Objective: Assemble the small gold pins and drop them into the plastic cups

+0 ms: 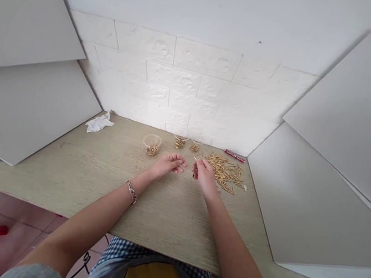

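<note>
My right hand (204, 174) is closed in a pinch on a thin metal pin (195, 158), whose pale tip sticks out past the fingertips. Facing it across a small gap, my left hand (170, 165) has its fingers loosely bent and apart, and I see nothing in them. Beside my right hand, a loose pile of gold-coloured metal pins (224, 171) is spread on the table. Beyond my left hand stands a clear plastic cup (152, 142) with small gold-coloured pieces in it. Two more clear cups, one with gold-coloured rings or coils (180, 143) and one with small parts (194, 147), stand near the wall.
The wooden table (102, 191) runs up to a white brick-patterned wall (179, 83). Grey panels (31, 108) lean at the left, and others (321, 204) at the right. A crumpled white tissue (100, 122) lies back left; a red tube or pen (234, 155) lies back right.
</note>
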Available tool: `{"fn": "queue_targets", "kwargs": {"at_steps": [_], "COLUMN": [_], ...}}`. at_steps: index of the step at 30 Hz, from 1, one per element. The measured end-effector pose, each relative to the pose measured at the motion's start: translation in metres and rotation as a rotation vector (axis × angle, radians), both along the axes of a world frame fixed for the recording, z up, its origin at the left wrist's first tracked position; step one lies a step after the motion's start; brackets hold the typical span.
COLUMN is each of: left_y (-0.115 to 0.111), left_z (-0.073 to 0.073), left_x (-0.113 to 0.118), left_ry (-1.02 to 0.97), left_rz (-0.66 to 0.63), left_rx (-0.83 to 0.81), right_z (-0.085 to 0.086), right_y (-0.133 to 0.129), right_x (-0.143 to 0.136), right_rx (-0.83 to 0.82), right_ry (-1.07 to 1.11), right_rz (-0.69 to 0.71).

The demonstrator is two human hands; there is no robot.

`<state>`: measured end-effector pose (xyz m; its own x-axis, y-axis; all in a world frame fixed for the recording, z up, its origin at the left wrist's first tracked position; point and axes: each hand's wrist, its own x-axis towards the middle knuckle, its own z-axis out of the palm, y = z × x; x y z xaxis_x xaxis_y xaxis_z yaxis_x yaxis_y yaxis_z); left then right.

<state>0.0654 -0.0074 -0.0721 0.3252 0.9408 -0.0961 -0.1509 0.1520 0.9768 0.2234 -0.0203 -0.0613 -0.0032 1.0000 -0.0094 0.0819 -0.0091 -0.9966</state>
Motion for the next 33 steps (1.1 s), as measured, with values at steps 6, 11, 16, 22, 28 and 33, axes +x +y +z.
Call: {"fn": "queue_targets", "kwargs": {"at_steps": [6, 11, 16, 22, 28, 33], "left_y": [-0.002, -0.004, -0.005, -0.007, -0.007, -0.007], "left_z": [0.001, 0.004, 0.005, 0.007, 0.01, 0.01], "left_x": [-0.001, 0.0, 0.002, 0.001, 0.0, 0.0], "left_ry": [-0.072, -0.082, -0.124, -0.262, -0.341, -0.359], "left_rz": [0.002, 0.016, 0.032, 0.025, -0.043, -0.057], "left_rx": [0.01, 0.004, -0.035, -0.099, -0.132, -0.14], "right_z": [-0.005, -0.007, -0.009, -0.009, -0.01, -0.007], "right_y": [0.002, 0.003, 0.003, 0.001, 0.0, -0.002], "right_x": [-0.004, -0.003, -0.004, -0.006, -0.007, -0.008], "right_rx": [-0.006, 0.036, 0.054, 0.06, 0.09, 0.14], "right_ry": [0.003, -0.04, -0.047, -0.106, -0.154, -0.098], "right_rz": [0.044, 0.019, -0.02, 0.01, 0.036, 0.071]}}
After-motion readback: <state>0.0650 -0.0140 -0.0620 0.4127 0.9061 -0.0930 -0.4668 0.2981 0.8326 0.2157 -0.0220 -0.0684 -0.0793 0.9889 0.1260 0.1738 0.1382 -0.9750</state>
